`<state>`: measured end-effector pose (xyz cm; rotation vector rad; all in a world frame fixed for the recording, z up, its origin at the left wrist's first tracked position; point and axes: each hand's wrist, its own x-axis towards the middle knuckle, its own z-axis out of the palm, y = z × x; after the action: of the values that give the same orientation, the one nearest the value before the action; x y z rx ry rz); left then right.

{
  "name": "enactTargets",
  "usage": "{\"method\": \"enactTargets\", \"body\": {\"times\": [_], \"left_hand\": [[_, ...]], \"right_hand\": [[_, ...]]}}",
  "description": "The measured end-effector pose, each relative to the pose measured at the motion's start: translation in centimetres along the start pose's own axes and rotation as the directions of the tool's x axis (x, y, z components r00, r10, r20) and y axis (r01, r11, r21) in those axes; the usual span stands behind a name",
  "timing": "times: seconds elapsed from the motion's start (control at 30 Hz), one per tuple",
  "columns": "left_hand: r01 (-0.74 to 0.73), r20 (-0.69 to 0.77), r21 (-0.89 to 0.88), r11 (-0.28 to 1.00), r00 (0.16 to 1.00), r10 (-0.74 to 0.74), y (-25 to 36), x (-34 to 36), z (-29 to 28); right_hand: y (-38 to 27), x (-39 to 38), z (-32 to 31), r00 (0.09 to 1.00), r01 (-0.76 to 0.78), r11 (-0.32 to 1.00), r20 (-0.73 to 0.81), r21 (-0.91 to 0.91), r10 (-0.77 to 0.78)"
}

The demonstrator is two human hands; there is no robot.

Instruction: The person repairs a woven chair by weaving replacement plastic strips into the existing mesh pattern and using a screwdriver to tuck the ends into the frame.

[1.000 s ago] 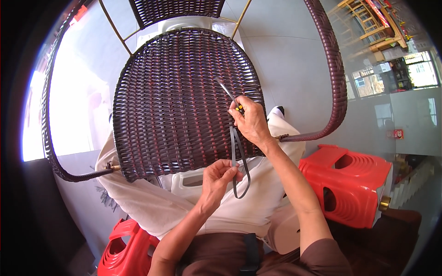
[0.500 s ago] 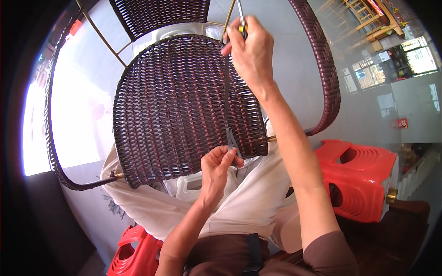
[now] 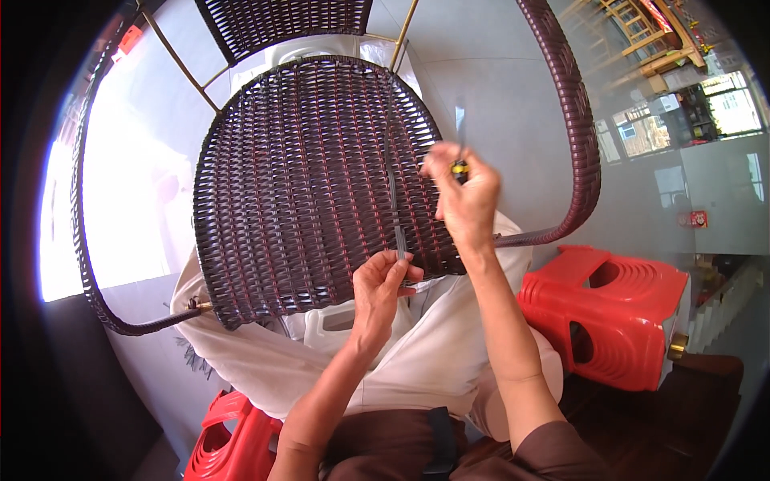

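Observation:
A dark brown woven rattan seat panel (image 3: 297, 184) leans across my lap, rounded at its far edge. My left hand (image 3: 377, 293) is closed at the panel's near right edge, pinching the folded end of a dark flat weaving strip (image 3: 402, 240). From there the strip runs up over the weave toward the far rim. Above the panel's right side, my right hand (image 3: 472, 200) is curled round a screwdriver-like tool (image 3: 459, 171) with a black and yellow handle. Its pale shaft points away from me and is blurred, so the tip's shape is unclear.
Wicker-wrapped frame arms (image 3: 581, 136) curve round both sides of the panel, with thin brass-coloured rods (image 3: 178, 60) at the far left. Another woven panel (image 3: 289, 24) stands beyond. Red plastic stools (image 3: 626, 309) flank me at right and lower left. Wooden furniture (image 3: 650, 36) is far right.
My right hand has come back from the far rim, nearer to me and to the right, with the tool in it. My left hand stays put; the strip's folded end looks narrower.

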<state>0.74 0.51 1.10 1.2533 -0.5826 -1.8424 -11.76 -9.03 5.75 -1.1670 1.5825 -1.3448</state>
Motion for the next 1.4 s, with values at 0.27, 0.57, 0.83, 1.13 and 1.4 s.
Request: {"method": "enactTargets", "body": {"times": [0.27,0.57,0.83,1.13,1.4], "left_hand": [[-0.016,0.006,-0.023,1.0,1.0,0.016,0.3,-0.2,-0.3],[-0.06,-0.013,-0.016,0.998,0.998,0.06,-0.2,-0.1,-0.3],[-0.293,-0.072,0.408,0.865,0.934,0.35,0.5,1.2,0.3],[-0.307,-0.023,0.81,0.5,0.835,0.55,1.8,2.6,1.1],[-0.203,-0.044,0.865,0.458,0.88,0.473,2.5,2.1,1.9]], "right_hand": [[3.8,1.4,2.1,0.917,-0.253,0.949,0.265,-0.188,0.297],[4.4,0.5,2.4,0.893,-0.093,0.98,0.42,-0.174,0.16],[3.8,4.0,3.2,0.963,-0.097,0.976,0.268,0.193,0.043],[-0.3,6.9,5.0,0.945,0.081,0.972,0.294,0.221,-0.146],[-1.4,6.6,5.5,0.923,0.139,0.968,0.328,0.208,-0.203]]}}
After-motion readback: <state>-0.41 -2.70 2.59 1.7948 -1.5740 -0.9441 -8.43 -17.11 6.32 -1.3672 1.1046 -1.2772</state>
